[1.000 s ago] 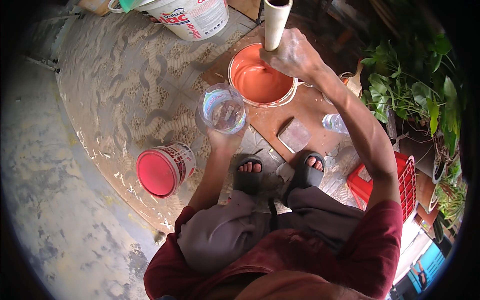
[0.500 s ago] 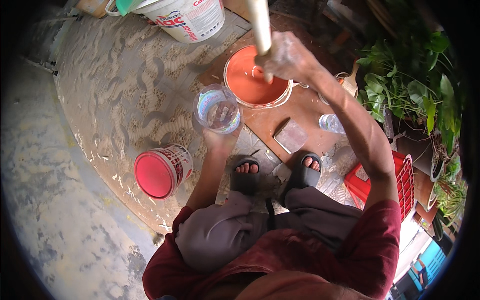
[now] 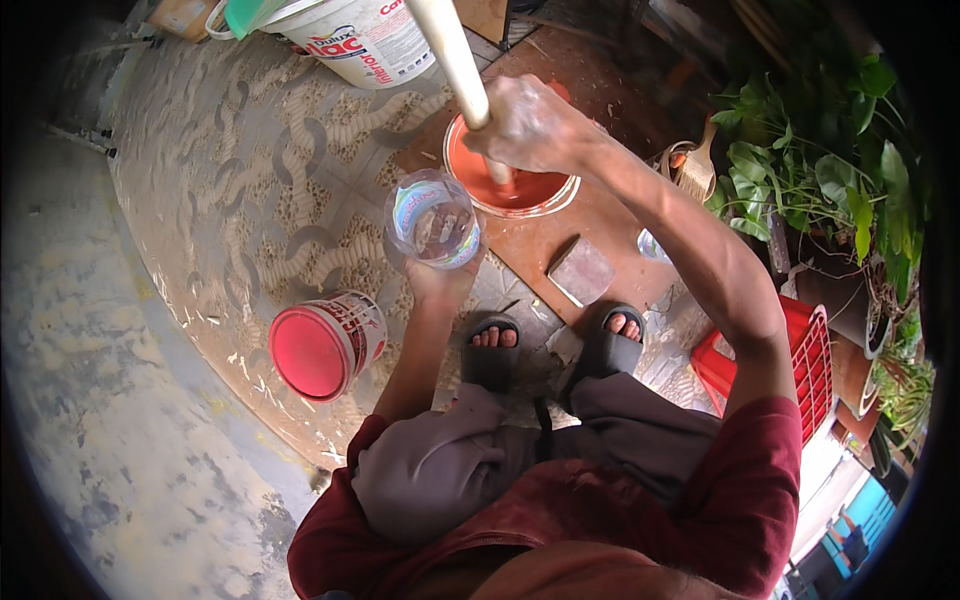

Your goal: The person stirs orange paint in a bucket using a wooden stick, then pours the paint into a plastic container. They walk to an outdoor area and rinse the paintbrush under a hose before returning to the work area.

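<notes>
- right hand (image 3: 525, 125): fingers clamped on a white pipe (image 3: 455, 65), its lower end in the orange paint (image 3: 540, 188) of a bucket (image 3: 512, 213)
- left hand (image 3: 445, 282): fingers wrapped round a clear container (image 3: 434, 222), beside that bucket
- clear bottle (image 3: 652, 246), partly behind the right forearm (image 3: 690, 225) (only one end shows)
- stone block (image 3: 583, 271) near the sandals (image 3: 612, 352)

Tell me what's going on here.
The person's right grip is closed around a pale pole, its lower end down in the orange paint inside a bucket. The left grip holds a clear cup beside the bucket, apart from the paint. The bucket stands on a brown board, with a grey block near the feet. A red-lidded tub sits off to the left.
</notes>
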{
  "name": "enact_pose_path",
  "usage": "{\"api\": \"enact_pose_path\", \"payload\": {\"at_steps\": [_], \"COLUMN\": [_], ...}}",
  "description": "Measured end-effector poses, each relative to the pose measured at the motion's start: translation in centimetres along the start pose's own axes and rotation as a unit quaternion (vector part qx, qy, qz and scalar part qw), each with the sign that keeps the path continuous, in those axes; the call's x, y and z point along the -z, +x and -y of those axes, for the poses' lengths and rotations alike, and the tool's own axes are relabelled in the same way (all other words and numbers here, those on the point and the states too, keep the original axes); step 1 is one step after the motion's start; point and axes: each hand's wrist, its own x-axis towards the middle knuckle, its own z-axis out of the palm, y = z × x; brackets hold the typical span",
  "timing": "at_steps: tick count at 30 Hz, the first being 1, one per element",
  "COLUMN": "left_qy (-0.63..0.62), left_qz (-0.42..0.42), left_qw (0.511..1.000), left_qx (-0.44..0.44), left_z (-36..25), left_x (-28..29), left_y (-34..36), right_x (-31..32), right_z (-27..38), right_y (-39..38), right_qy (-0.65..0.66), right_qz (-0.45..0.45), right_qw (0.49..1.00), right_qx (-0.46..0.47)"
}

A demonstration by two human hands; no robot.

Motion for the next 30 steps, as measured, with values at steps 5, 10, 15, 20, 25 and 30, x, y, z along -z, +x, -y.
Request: {"api": "enact_pose_path", "payload": {"at_steps": [5, 10, 15, 20, 25, 30], "left_qy": [0.018, -0.007, 0.007, 0.016, 0.007, -0.008], "left_qz": [0.008, -0.041, -0.019, -0.046, 0.010, -0.007], "left_qw": [1.000, 0.999, 1.000, 0.998, 1.000, 1.000], "left_qx": [-0.004, -0.022, -0.023, -0.031, -0.011, -0.009], "left_z": [-0.2, -0.8, 0.2, -0.2, -0.2, -0.6], "left_x": [-0.1, -0.3, -1.9, -1.8, -1.9, -1.7], "left_y": [-0.3, -0.6, -0.5, -1.0, -1.0, -0.9], "right_x": [0.2, 3.4, 1.0, 2.0, 3.6, 0.8], "right_z": [-4.9, -1.8, -1.4, -5.2, -3.4, -3.8], "right_y": [1.5, -2.7, -1.0, -0.3, -3.0, -0.4], "right_qy": [-0.169, -0.052, 0.014, -0.215, 0.059, 0.039], "right_qz": [-0.197, -0.093, -0.094, -0.187, -0.042, -0.178], "right_qw": [0.957, 0.993, 0.994, 0.954, 0.994, 0.983], "right_qx": [0.127, -0.056, 0.052, 0.091, -0.079, 0.027]}}
